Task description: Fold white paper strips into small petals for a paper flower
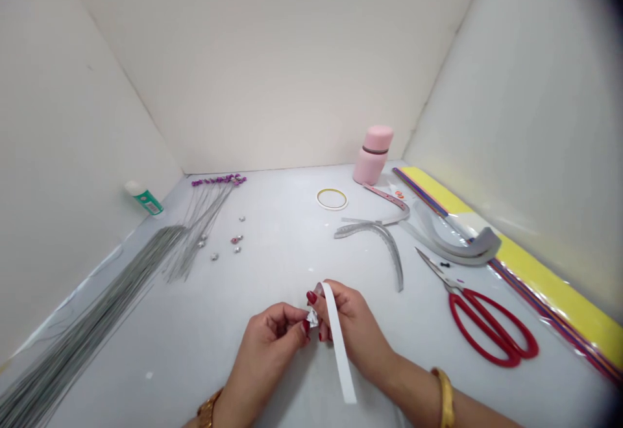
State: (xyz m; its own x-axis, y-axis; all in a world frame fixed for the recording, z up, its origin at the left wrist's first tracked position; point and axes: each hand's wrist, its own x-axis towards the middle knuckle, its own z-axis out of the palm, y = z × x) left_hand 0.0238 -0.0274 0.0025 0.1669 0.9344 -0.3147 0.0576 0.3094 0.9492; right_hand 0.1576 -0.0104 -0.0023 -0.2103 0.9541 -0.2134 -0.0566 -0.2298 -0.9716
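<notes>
Mid-table, near side: small crumpled silver piece (pixel 312 317) between both hands, just above the table (pixel 272 265). Left hand (pixel 272 343) narrow, thumb and forefinger pinched on the piece's left side. Right hand (pixel 357 324) closed in, fingertips bunched at the piece's right; exact grip partly hidden.

White strip (pixel 339 343) held at the right hand: curls over at its far end, then runs long and flat across the fingers. Long axis near to far, leaning slightly right towards the near side; free, square-cut end points near. Whether strip and silver piece are joined, cannot tell.

Right: red-handled scissors (pixel 495 328), blades pointing far and left; curved grey strips (pixel 393 252) farther off. Left: small silver stars (pixel 237 250) scattered near a long bundle of wires (pixel 117 304).
</notes>
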